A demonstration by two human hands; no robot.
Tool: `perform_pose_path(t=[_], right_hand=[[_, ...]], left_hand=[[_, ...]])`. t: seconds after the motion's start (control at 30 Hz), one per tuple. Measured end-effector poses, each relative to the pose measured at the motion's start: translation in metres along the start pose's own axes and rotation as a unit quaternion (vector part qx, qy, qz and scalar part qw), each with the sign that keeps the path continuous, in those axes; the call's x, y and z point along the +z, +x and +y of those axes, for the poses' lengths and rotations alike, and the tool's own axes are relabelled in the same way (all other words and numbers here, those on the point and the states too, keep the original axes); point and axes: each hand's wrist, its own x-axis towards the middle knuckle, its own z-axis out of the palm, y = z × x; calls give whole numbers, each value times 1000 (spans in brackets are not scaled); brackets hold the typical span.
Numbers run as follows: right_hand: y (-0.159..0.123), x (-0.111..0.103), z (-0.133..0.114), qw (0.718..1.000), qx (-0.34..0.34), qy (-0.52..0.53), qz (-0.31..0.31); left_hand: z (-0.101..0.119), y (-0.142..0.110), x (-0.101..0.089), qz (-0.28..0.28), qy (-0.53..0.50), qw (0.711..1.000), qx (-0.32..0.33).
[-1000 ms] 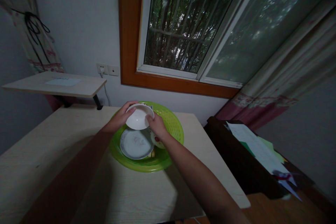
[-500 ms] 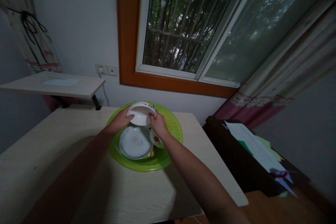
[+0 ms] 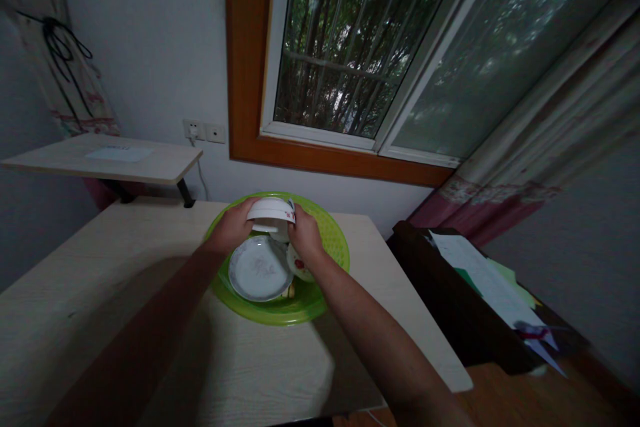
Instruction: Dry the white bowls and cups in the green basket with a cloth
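A white bowl [image 3: 271, 212] with a small red and blue mark on its rim is held over the far part of a green plastic basin [image 3: 330, 248]. My left hand [image 3: 231, 229] grips its left side and my right hand [image 3: 305, 239] grips its right side, fingers curled. The bowl is tipped almost flat, so I see mostly its outer wall. Inside the basin a white plate [image 3: 259, 271] lies below the bowl. A small cup with a red pattern [image 3: 299, 266] sits under my right wrist.
The basin rests on a pale wooden table [image 3: 100, 307] under a wood-framed window. A small raised shelf [image 3: 105, 160] stands at the back left, by wall sockets. A dark piece of furniture with papers [image 3: 480, 280] stands to the right, beside a curtain.
The bowl has turned in my hands: its hollow faced me before, now it is tilted so its side shows. Both hands stayed over the basin.
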Motion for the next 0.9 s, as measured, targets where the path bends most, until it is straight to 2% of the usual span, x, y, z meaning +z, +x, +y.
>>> perform_pose_path(t=[0.13,0.27,0.37,0.5,0.67,0.77,0.9], right_hand=[[4,6,5,996,34,72,26],[8,14,11,987,55,146,45],[9,17,12,987,52,144,39],[7,16,12,996,31,86,16],[4,6,9,999,-13,29,8],[2,1,5,1000,-25,9,4],[2,2,3,999,-31,25,18]], left_hand=[[6,0,2,26,-6,999,-20],[-2,1,10,17,-108,987,-121],[-9,1,15,1,-156,974,-167],[-9,1,12,2,-165,977,-133],[-4,1,5,9,-52,997,-52],[-1,0,3,12,-3,999,-40],[1,-1,4,22,14,999,-25]])
